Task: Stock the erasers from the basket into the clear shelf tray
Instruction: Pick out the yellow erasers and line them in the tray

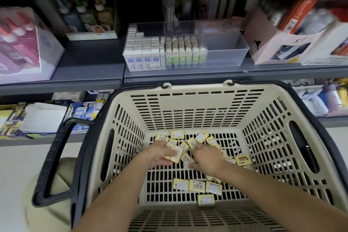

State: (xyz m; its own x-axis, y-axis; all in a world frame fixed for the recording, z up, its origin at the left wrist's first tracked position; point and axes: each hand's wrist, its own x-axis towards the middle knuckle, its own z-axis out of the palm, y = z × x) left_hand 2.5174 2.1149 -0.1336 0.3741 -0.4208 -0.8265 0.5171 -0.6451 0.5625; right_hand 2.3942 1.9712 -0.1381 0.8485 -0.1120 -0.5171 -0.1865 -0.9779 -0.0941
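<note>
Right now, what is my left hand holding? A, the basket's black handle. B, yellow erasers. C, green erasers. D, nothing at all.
B: the left hand grips a few yellow erasers low inside the basket, and the black handle hangs untouched at the side.
</note>
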